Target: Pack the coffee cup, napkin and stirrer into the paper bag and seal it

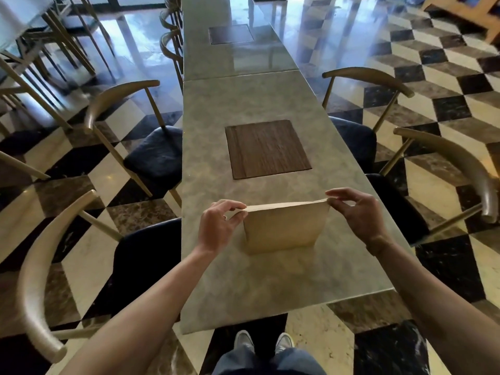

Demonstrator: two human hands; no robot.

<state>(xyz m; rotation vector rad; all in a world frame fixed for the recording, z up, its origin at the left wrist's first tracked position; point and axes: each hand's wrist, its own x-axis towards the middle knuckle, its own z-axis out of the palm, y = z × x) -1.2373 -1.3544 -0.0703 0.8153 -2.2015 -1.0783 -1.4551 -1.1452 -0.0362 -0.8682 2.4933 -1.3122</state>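
- The left hand (220, 226) pinches the left end of the top edge of the plain brown paper bag (284, 230), thumb and forefinger closed on the fold.
- The right hand (357, 212) pinches the right end of the same edge; its spare fingers are spread and lifted clear.
- Between the two pinches the mouth of the bag is pressed flat and drawn into a straight, taut line. No opening shows.
- Below the grips the bag stands upright on the grey marble-patterned table (270, 288), near its front edge.
- The coffee cup, napkin and stirrer are not visible; judged to be inside the bag, so the packing is likely done and the sealing is in hand.
- Handling: the paper is thin, light and holds a crease, but tears if pulled hard. Hold at the top corners. Keep the bag upright, since a cup inside may tip.
- Beyond the grips, a dark wooden square inlay (266, 148) lies in the table.
- Curved-back chairs (130, 125) flank both sides.
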